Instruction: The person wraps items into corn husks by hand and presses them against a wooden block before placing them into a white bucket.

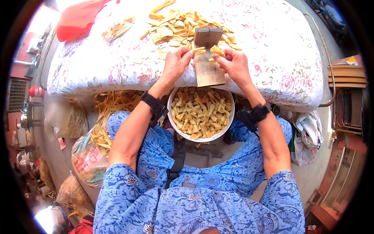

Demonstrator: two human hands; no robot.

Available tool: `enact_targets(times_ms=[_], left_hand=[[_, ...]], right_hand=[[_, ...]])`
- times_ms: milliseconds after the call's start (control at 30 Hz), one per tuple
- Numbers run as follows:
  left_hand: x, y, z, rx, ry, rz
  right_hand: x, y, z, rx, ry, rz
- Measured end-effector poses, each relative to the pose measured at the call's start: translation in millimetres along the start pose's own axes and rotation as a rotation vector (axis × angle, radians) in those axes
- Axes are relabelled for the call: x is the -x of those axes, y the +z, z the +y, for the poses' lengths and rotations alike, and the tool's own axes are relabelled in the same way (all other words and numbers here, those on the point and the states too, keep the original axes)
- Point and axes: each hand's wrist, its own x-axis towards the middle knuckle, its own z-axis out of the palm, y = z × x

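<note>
While the yellow strip [199,50] juts out rightward from the left hand [177,64], its long axis close to level and tipped slightly up, look at what faces it: a bunched yellow piece [217,50] at the fingertips of the right hand [235,66]. That's the relation to watch, I'd say: 2 ends, near each other, a small gap between, right over the wooden board [210,72]. Neither hand looks clearly nearer the middle!

Left grip: thumb and forefinger pinching the strip. Right grip: pinching too, on that bunched piece, fingers curled. Both wrists angle inward, forearms reaching up from the body in a near-matched pair.

Just beyond the hands stands the upright wooden block [208,37], with a loose heap of yellow strips [175,29] spread behind and beside it on the flowered cloth [272,58]. Nearer the body, below the board's overhanging end, sits the white bowl [170,113], packed with short yellow pieces [200,113].
</note>
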Motion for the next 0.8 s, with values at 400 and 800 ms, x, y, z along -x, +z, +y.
enact_targets(times_ms=[400,800], left_hand=[[61,27,25,-0.349,0.472,-0.315],[47,-19,65,-0.040,0.204,-0.412]], right_hand=[[34,7,-27,-0.068,0.071,-0.174],[34,-14,-40,-0.266,0.047,-0.212]])
